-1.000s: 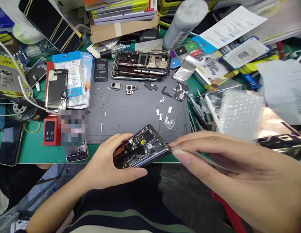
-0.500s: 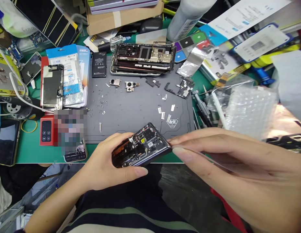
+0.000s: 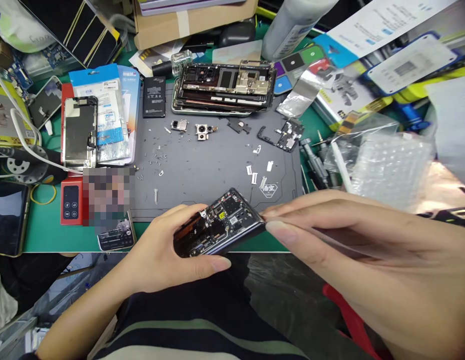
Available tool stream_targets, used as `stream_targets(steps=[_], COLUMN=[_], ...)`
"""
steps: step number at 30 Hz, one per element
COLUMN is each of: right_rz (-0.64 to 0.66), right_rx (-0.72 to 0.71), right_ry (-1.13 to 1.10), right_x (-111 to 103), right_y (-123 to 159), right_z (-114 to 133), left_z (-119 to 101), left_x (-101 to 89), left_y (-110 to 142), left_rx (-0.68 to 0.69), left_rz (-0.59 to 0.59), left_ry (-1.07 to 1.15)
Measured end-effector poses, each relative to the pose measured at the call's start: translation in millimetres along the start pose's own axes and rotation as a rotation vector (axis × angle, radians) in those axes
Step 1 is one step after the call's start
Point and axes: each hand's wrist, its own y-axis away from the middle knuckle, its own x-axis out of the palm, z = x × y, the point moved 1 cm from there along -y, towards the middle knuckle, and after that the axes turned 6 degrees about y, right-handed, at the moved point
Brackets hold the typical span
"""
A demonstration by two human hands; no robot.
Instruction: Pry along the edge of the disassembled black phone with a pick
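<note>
My left hand (image 3: 168,250) grips an opened phone (image 3: 220,220) with its circuit boards exposed, held tilted just over the near edge of the grey work mat (image 3: 205,170). My right hand (image 3: 352,250) pinches a thin pale tool (image 3: 322,237) between thumb and forefinger. The tool's tip meets the phone's right corner. Most of the tool is hidden by my fingers.
On the mat lie several small screws, two camera modules (image 3: 202,131), a bracket piece (image 3: 283,137) and a stack of phone frames (image 3: 224,90). A battery (image 3: 154,96), packaged parts (image 3: 104,115) and a phone back (image 3: 80,131) lie left. Bubble wrap (image 3: 390,165) and screwdrivers (image 3: 315,167) sit right.
The view has shifted slightly, so the bench sits a little higher and to the right. Both hands hold the same grip on the phone and the tool.
</note>
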Motion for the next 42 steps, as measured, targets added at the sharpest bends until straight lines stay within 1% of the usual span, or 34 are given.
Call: stream_targets(steps=[3, 8, 12, 15, 17, 20, 24, 30, 34, 37, 40, 42], right_rz=[0.032, 0.162, 0.226, 0.223, 0.222, 0.206, 0.133, 0.117, 0.092, 0.081, 0.082, 0.08], right_rx=[0.019, 0.069, 0.109, 0.142, 0.128, 0.052, -0.045, -0.045, -0.084, -0.078, -0.062, -0.084], right_ry=[-0.013, -0.022, -0.017, -0.03, -0.039, -0.027, 0.071, 0.117, 0.148, 0.139, 0.136, 0.146], right_x=[-3, -13, -16, -16, -15, -13, -10, -7, -7, -7, -7, -7], right_y=[-2, -11, -19, -22, -22, -22, -20, -13, -13, -12, -11, -10], right_z=[-1, -4, -2, -1, -1, 0, 4, 8, 9, 8, 7, 7], left_z=[0, 2, 5, 6, 7, 8, 8, 9, 12, 14, 13, 12], left_x=[-0.3, -0.6, -2.6, -3.6, -3.8, -3.9, -3.8, -1.6, 1.2, 2.9, 3.2, 2.5], left_y=[0, 0, 0, -1, -1, 0, 0, 0, 1, 2, 3, 2], left_rx=[-0.004, -0.004, 0.011, 0.018, 0.023, 0.027, 0.025, 0.01, 0.003, -0.005, -0.001, 0.018], left_rz=[0.007, 0.023, 0.021, 0.015, 0.016, 0.02, 0.015, 0.002, -0.04, -0.073, -0.074, -0.062], left_ry=[-0.001, 0.002, 0.019, 0.028, 0.03, 0.036, 0.027, 0.041, 0.065, 0.078, 0.069, 0.041])
